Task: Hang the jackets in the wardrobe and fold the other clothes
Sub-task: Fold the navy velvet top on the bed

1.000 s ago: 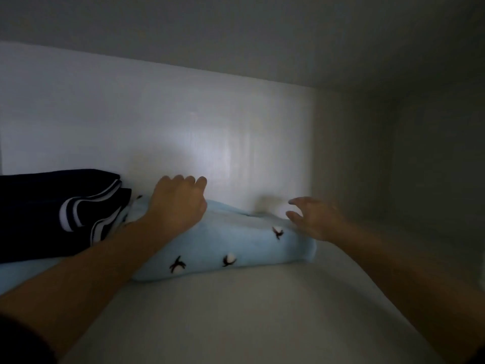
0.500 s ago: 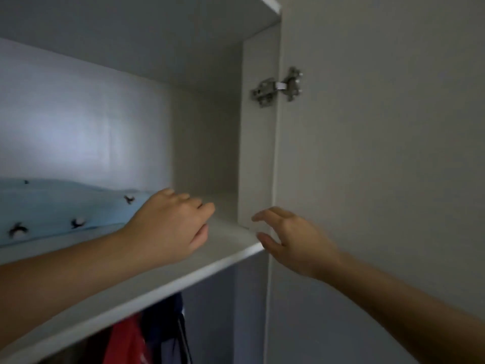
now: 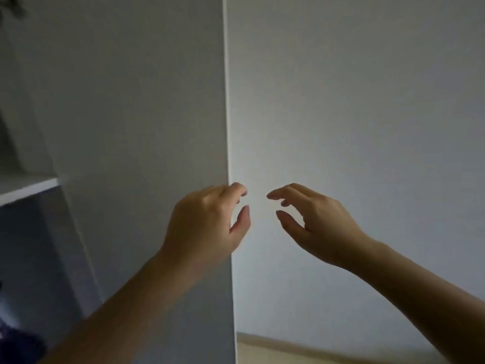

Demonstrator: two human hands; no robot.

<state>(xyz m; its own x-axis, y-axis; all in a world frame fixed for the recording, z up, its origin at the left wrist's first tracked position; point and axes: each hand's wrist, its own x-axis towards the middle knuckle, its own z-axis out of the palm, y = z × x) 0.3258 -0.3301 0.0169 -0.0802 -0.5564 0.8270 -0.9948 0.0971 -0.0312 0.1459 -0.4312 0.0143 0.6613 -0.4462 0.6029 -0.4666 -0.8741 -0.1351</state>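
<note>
My left hand (image 3: 207, 222) hovers in front of the open wardrobe door (image 3: 147, 127), near the door's outer edge, fingers loosely curled and holding nothing. My right hand (image 3: 312, 222) is just to its right, in front of the pale wall (image 3: 367, 127), fingers spread and empty. The two hands are a short gap apart. No folded clothes are in view; a dark garment (image 3: 15, 342) shows dimly at the lower left inside the wardrobe.
A white wardrobe shelf (image 3: 29, 186) juts in at the left edge, with the dark interior below it. A strip of light wooden floor (image 3: 315, 350) shows at the bottom right, beneath the wall.
My view has swung right, away from the shelf with the light blue folded garment. Both hands have come off the shelf and now hang together in front of the door edge.
</note>
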